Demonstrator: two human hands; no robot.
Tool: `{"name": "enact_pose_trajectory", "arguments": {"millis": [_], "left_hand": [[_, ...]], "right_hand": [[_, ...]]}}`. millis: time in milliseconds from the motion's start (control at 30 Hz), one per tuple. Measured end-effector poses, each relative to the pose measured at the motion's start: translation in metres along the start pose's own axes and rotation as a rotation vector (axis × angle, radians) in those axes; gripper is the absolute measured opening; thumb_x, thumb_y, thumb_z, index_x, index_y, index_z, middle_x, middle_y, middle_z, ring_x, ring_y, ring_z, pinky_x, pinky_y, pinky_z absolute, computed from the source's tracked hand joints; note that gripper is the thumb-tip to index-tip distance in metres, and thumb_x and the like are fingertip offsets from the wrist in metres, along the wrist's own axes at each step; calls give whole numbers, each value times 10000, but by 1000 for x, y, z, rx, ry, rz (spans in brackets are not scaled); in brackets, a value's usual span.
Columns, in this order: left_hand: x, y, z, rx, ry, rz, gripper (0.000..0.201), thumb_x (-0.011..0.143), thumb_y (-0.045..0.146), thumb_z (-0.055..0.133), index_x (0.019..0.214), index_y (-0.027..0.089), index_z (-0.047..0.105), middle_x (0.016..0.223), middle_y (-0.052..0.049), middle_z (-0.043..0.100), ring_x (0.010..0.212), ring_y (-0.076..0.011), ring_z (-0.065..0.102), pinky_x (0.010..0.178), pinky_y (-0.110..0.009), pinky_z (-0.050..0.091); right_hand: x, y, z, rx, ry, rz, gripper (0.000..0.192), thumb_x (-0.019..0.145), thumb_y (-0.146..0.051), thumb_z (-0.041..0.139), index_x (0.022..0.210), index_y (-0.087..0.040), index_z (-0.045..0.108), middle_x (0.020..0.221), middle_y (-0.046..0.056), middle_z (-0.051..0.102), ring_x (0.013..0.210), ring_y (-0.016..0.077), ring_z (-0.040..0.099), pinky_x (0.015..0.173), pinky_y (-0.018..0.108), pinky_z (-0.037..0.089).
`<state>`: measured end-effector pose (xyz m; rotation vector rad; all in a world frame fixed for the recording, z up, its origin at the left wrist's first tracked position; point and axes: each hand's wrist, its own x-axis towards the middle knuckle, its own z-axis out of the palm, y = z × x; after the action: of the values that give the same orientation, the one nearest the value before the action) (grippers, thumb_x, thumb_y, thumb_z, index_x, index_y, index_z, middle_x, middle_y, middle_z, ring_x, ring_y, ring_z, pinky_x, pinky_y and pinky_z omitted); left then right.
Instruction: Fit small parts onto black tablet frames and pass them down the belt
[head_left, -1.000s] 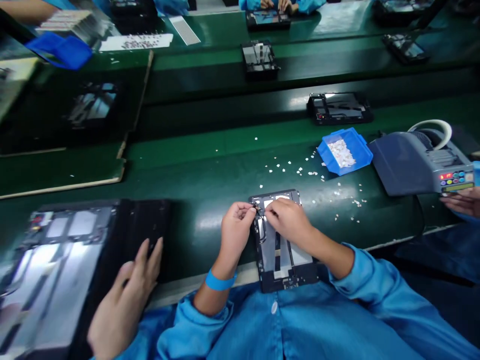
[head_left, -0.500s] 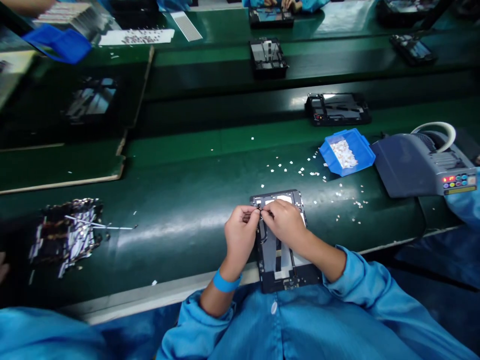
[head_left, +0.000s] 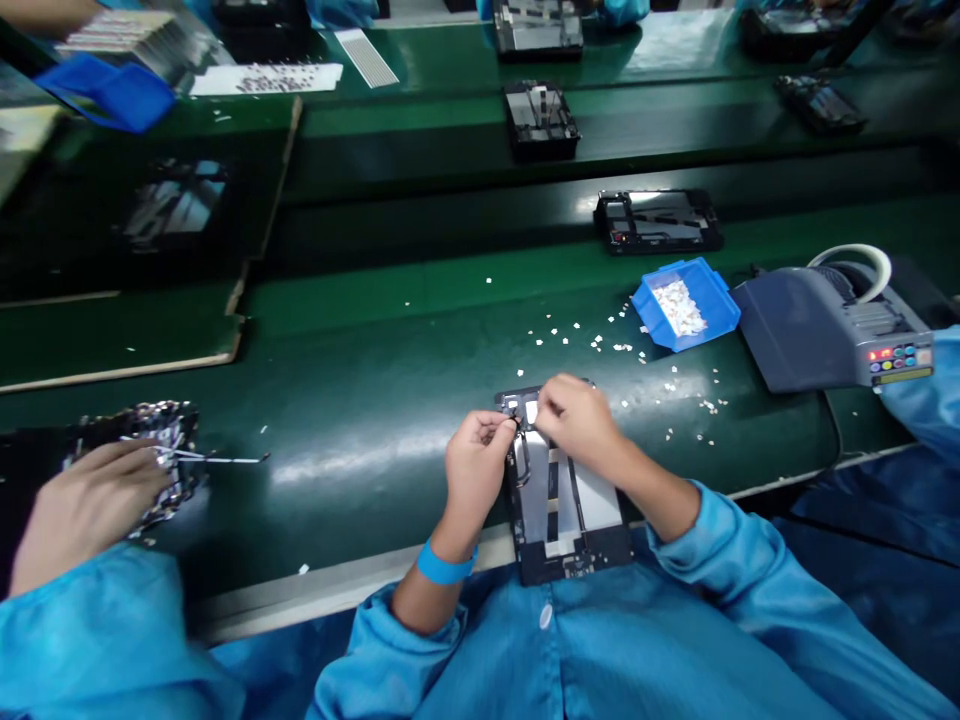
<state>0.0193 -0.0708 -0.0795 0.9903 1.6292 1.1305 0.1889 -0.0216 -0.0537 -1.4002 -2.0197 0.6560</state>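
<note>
Green desk (head_left: 390, 400), our hands on a dark device frame (head_left: 564, 520).
Our frame's long axis runs from us outward, overhanging the near edge; left hand (head_left: 474, 470) pinches a small part at its far-left corner, right hand (head_left: 576, 418) fingers curled over the top; beyond, a blue bin (head_left: 721, 300).

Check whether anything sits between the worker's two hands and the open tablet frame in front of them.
Nothing visible does. The left hand and right hand are both already on the tablet frame at its far end.
</note>
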Motion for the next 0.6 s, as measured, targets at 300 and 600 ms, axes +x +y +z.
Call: {"name": "enact_pose_trajectory", "arguments": {"millis": [300, 600], "left_hand": [[-4, 9, -13, 35, -55, 75, 189, 846, 358, 692, 927, 187, 703, 863, -35, 755, 793, -175, 697, 723, -284, 537], [17, 9, -50, 707, -154, 590, 216, 972, 208, 572, 1113, 186, 734, 1053, -87, 752, 976, -238, 686, 866, -370, 545]], "right_hand": [[41, 58, -155, -423, 270, 380, 238, 865, -226, 579, 633, -182, 607, 668, 59, 646, 663, 170, 550, 647, 314, 319], [28, -18, -10, -146, -343, 250, 301, 943, -392, 595, 790, -205, 774, 792, 51, 770, 746, 187, 665, 644, 280, 349]]}}
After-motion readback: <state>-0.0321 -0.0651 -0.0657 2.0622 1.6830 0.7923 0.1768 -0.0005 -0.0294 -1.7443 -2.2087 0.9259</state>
